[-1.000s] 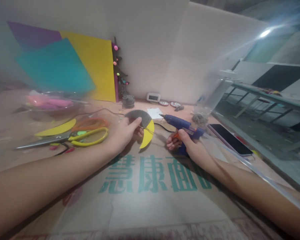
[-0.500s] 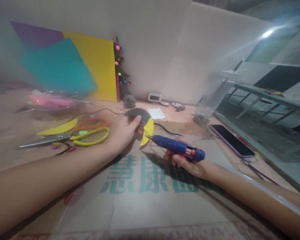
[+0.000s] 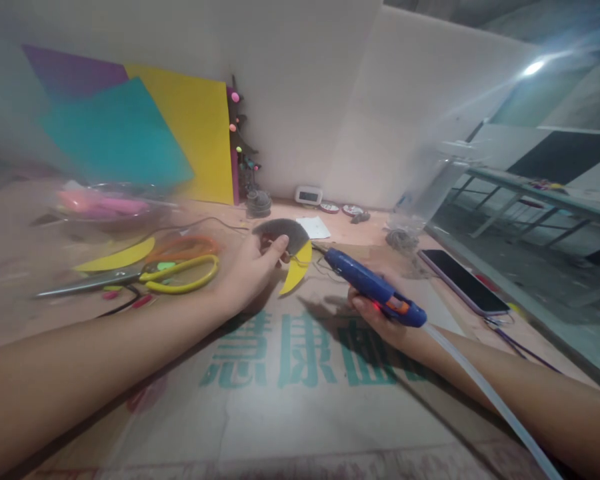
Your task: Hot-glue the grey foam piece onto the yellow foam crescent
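My left hand (image 3: 260,267) is closed on a crescent-shaped piece (image 3: 298,270), part dark grey and part yellow, pinching it between thumb and fingers above the table. My right hand (image 3: 380,313) is wrapped round a blue hot glue gun (image 3: 367,280) with a small red light and a long clear glue stick (image 3: 485,393) coming out of its back. The gun's nozzle points left at the crescent's right edge; whether it touches, I cannot tell. Thin strands hang near the nozzle. Left of my left hand lie yellow-handled scissors (image 3: 180,275) and a yellow crescent (image 3: 117,257).
A phone (image 3: 465,281) lies near the table's right edge. Pink items sit in a clear bowl (image 3: 130,217) at left. Coloured sheets (image 3: 180,127) lean on the back wall beside a small decorated tree (image 3: 250,167). A white digital clock (image 3: 309,195) and white paper (image 3: 314,228) are at the back.
The glue gun has moved right and tilted, its nozzle shifting up along the crescent's right edge. The crescent has shifted slightly right in my left hand. The glue stick now slants further downward.
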`<action>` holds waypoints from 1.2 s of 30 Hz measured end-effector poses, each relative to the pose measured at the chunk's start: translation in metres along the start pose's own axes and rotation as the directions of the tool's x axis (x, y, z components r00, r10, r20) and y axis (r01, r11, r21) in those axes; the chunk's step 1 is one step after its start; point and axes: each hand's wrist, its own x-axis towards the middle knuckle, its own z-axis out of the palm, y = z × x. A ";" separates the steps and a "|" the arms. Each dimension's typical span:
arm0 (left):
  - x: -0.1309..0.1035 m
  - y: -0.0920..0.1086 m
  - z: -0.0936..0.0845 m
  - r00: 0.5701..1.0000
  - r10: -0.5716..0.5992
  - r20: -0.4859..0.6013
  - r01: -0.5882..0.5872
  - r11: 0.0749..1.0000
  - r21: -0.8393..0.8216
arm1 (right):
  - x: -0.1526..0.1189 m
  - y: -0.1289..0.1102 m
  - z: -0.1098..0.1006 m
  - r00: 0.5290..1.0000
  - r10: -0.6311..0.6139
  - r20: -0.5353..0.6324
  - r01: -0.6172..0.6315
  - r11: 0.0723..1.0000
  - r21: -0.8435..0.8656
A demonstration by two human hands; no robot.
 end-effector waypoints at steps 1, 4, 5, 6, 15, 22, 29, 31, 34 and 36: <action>0.000 0.001 0.000 1.000 0.001 0.009 -0.001 1.000 -0.003 | 0.000 0.000 0.000 0.999 0.036 -0.009 -0.037 0.999 -0.011; -0.001 0.004 0.002 1.000 -0.010 0.010 0.010 1.000 -0.023 | 0.002 -0.003 0.000 0.983 0.184 0.018 -0.183 0.983 -0.032; -0.002 0.005 0.002 1.000 -0.020 0.005 0.020 0.999 -0.036 | 0.004 -0.005 0.000 0.977 0.210 0.038 -0.209 0.977 -0.031; -0.002 0.006 0.002 0.999 -0.034 0.006 0.034 0.998 -0.050 | 0.006 -0.007 0.000 0.974 0.220 0.054 -0.220 0.975 -0.022; -0.005 0.006 0.006 0.944 -0.181 0.277 0.217 0.971 -0.104 | 0.019 -0.006 -0.002 0.916 0.399 0.034 -0.400 0.913 0.078; -0.009 0.002 0.009 0.922 -0.138 0.361 0.169 0.984 -0.054 | 0.019 -0.011 0.008 0.921 0.372 0.112 -0.388 0.895 0.220; -0.011 0.001 0.008 0.892 -0.109 0.438 0.093 0.994 0.059 | 0.019 -0.011 0.013 0.904 0.418 0.088 -0.427 0.878 0.215; -0.012 0.003 0.007 0.882 -0.126 0.454 0.088 0.991 0.104 | 0.018 -0.008 0.011 0.912 0.404 0.067 -0.409 0.890 0.202; -0.013 0.005 0.007 0.884 -0.075 0.461 -0.014 0.983 0.185 | 0.016 -0.005 0.009 0.923 0.378 0.075 -0.385 0.905 0.179; -0.014 0.005 0.007 0.884 -0.012 0.467 -0.103 0.970 0.219 | 0.015 -0.005 0.009 0.926 0.373 0.063 -0.378 0.912 0.160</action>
